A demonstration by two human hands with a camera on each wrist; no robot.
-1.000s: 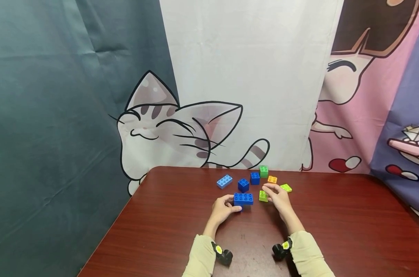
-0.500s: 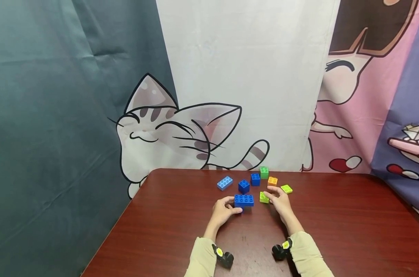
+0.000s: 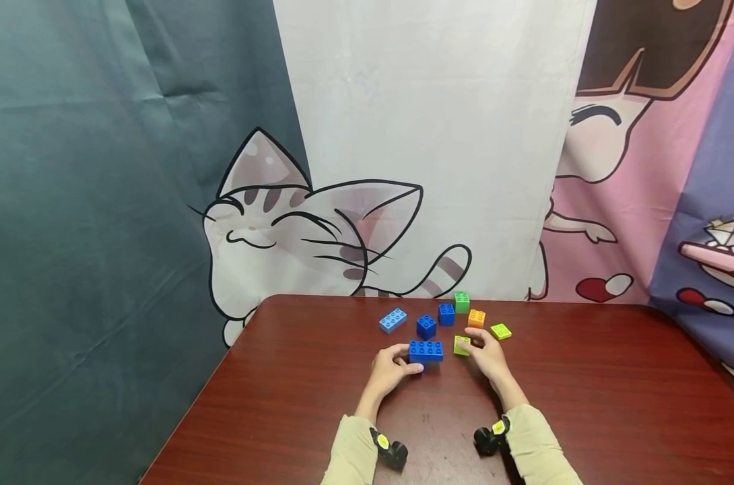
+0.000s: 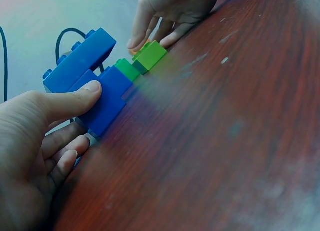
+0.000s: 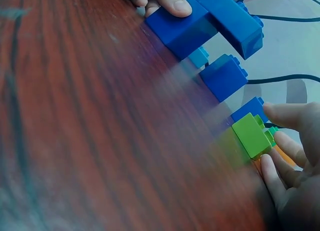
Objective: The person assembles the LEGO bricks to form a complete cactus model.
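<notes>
In the head view my left hand (image 3: pixel 388 369) grips a blue stack: a long eight-stud brick (image 3: pixel 425 350) above a smaller blue brick (image 4: pixel 102 113). My left thumb presses the lower brick's side. The long brick sticks out past it. To the right, my right hand (image 3: pixel 489 356) is at a lime green brick (image 3: pixel 461 345). Its fingers are spread around that brick, with the thumb overlapping it in the head view. The right wrist view shows a gap between thumb and lime brick (image 5: pixel 251 136); whether the lower fingertips touch it I cannot tell.
Behind the hands lie a light blue brick (image 3: pixel 393 320), two blue bricks (image 3: pixel 426 327), a green brick (image 3: pixel 461 302), an orange brick (image 3: pixel 477 318) and a flat lime brick (image 3: pixel 500 331). The brown table (image 3: pixel 270 404) ends before a printed curtain (image 3: pixel 452 135).
My right hand has lowered slightly toward me, and its thumb has come over the lime green brick. My left hand keeps its grip on the blue stack, nearly still.
</notes>
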